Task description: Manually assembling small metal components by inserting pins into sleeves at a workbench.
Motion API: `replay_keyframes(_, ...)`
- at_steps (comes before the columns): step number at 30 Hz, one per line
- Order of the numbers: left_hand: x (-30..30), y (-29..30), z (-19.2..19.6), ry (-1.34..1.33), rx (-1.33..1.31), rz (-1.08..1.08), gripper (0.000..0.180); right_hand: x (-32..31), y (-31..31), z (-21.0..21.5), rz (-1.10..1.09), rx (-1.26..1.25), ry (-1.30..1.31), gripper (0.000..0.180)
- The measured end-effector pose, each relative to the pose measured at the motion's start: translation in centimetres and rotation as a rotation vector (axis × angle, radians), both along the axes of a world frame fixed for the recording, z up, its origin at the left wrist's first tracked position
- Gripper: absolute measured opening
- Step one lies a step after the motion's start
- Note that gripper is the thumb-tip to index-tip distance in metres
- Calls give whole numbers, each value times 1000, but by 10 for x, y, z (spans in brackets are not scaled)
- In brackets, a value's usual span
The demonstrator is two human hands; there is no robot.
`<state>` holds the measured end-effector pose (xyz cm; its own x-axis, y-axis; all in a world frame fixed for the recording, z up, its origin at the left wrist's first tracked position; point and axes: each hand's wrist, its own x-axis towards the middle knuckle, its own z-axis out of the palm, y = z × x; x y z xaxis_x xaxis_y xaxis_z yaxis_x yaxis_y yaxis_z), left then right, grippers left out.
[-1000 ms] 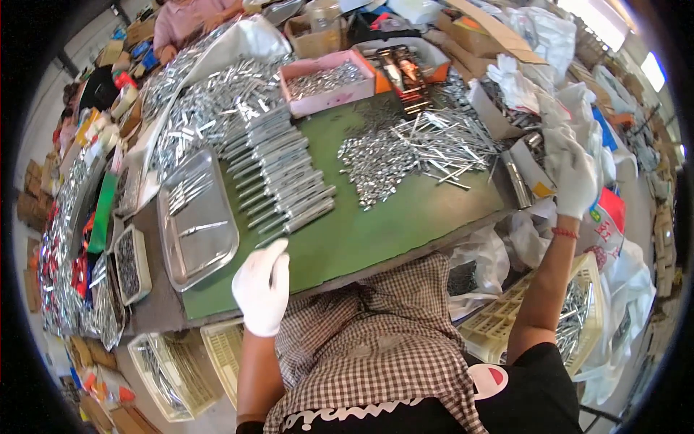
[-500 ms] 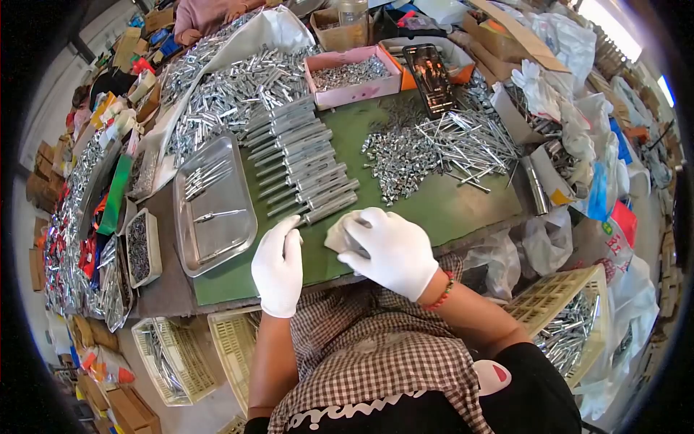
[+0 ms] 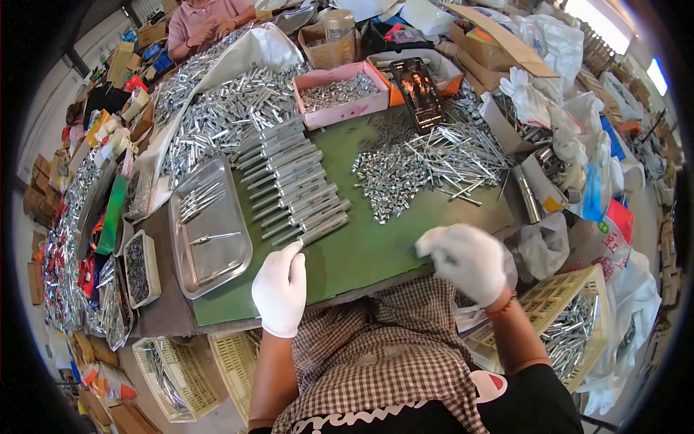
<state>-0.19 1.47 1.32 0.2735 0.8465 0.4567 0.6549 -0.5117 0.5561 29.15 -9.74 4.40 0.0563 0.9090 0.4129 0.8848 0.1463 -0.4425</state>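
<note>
My left hand (image 3: 279, 298), in a white glove, is low over the green mat (image 3: 347, 267). Its fingers stretch forward, the tips beside the nearest of several metal tubes with thin rods (image 3: 322, 230) laid in a slanting row; nothing shows in it. To the right, above the mat's front edge, my gloved right hand (image 3: 473, 264) is curled and smeared by motion. A cream, crumpled cloth (image 3: 429, 241) seems to poke from its fingers. Beyond lie a heap of small metal nuts (image 3: 390, 181) and a pile of long thin metal pins (image 3: 463, 159).
On the left stands a steel tray (image 3: 220, 257) with thin metal parts. Farther back are a large heap of metal tubes (image 3: 231, 108), a pink box (image 3: 340, 94) of small parts and a phone (image 3: 417, 94). A crate (image 3: 542, 304) sits lower right; another person (image 3: 206, 25) sits opposite.
My right hand has swung right, away from the near end of the tube row, with the cloth apparently in it. My left hand has hardly moved; the whole view has shifted slightly.
</note>
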Motion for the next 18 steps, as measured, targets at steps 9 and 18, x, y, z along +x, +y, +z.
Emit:
replay_keyframes(9, 24, 11, 16, 274, 208, -111, 27, 179, -33, 35, -805, 304, -444, 22)
replay_keyframes(18, 42, 25, 15, 436, 88, -123, 16, 70, -1, 21, -312, 255, 28, 19)
